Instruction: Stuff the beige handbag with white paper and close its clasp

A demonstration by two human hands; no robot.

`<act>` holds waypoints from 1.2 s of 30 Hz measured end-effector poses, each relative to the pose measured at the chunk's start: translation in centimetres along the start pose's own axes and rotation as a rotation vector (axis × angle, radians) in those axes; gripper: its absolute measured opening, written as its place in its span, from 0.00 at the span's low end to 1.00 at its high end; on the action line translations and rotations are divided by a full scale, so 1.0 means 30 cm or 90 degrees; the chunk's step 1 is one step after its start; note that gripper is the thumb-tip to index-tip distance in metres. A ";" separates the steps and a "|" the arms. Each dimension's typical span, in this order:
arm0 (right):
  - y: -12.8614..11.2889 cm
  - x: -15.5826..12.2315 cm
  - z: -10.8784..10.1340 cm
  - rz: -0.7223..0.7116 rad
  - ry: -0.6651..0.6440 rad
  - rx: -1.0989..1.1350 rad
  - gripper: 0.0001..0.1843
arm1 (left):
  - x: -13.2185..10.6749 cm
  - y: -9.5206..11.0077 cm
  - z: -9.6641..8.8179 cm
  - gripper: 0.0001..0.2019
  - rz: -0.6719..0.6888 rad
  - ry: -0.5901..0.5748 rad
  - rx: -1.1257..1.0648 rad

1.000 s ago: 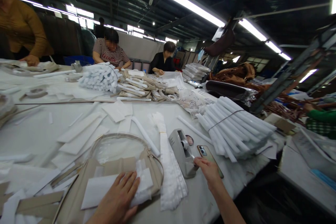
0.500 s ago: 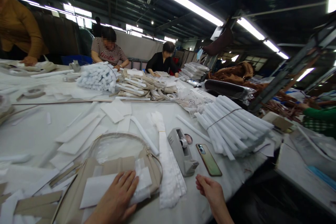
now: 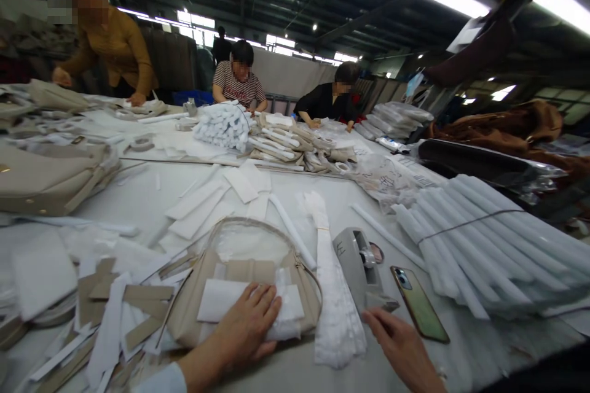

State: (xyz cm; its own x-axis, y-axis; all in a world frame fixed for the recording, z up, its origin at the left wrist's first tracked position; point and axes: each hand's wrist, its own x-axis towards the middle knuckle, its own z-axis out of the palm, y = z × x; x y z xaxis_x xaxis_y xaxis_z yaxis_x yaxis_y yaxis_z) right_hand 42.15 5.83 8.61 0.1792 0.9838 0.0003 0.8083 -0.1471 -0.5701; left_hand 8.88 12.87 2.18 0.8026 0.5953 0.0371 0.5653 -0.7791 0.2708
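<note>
The tape dispenser (image 3: 357, 267) runs lengthwise away from the person, its cutter end just beyond the right hand (image 3: 401, 347); whether those fingers pinch anything is unclear. Left of the dispenser, the left hand (image 3: 246, 331) lies with fingers spread flat on a foam sheet (image 3: 219, 299) atop the beige handbag (image 3: 191, 313).

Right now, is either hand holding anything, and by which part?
Nothing is clearly gripped. The left hand lies flat on the white sheet atop the beige bag; the right hand sits by the tape dispenser, contact unclear.
</note>
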 end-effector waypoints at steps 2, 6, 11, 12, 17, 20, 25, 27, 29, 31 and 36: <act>-0.142 0.093 -0.017 -0.141 -0.098 -0.014 0.19 | -0.001 0.000 -0.004 0.36 -0.001 -0.006 -0.004; -0.344 0.300 0.004 -0.399 -0.290 -0.127 0.15 | -0.002 0.002 -0.005 0.36 -0.001 -0.011 -0.007; -0.483 0.478 0.099 -0.640 -0.455 -0.341 0.09 | 0.002 -0.001 -0.009 0.36 -0.001 -0.010 -0.017; -0.503 0.498 0.120 -0.678 -0.471 -0.374 0.08 | 0.002 -0.003 -0.009 0.36 0.000 -0.011 -0.020; -0.562 0.555 0.213 -0.787 -0.514 -0.493 0.06 | 0.002 -0.005 -0.015 0.37 0.002 -0.009 -0.022; -0.572 0.578 0.256 -0.801 -0.535 -0.532 0.06 | 0.001 -0.005 -0.025 0.35 0.005 0.003 -0.015; -0.575 0.608 0.329 -0.813 -0.568 -0.568 0.05 | 0.003 -0.008 -0.037 0.34 0.015 0.021 -0.004; -0.572 0.614 0.359 -0.817 -0.567 -0.576 0.05 | 0.004 -0.012 -0.039 0.35 0.020 0.022 0.000; -0.567 0.616 0.384 -0.819 -0.570 -0.583 0.05 | 0.006 -0.015 -0.044 0.34 0.025 0.021 0.001; -0.561 0.618 0.402 -0.818 -0.576 -0.589 0.06 | 0.009 -0.018 -0.050 0.34 0.030 0.019 0.003; -0.546 0.637 0.431 -0.781 -0.591 -0.604 0.08 | 0.019 -0.024 -0.058 0.33 0.039 0.016 0.017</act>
State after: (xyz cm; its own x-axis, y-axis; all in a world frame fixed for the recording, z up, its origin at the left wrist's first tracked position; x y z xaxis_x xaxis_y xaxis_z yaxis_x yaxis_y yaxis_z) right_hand 25.08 28.36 7.34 -0.7723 0.2478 -0.5850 0.2959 0.9551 0.0140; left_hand 8.59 14.10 3.67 0.8308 0.5511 0.0773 0.5208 -0.8190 0.2409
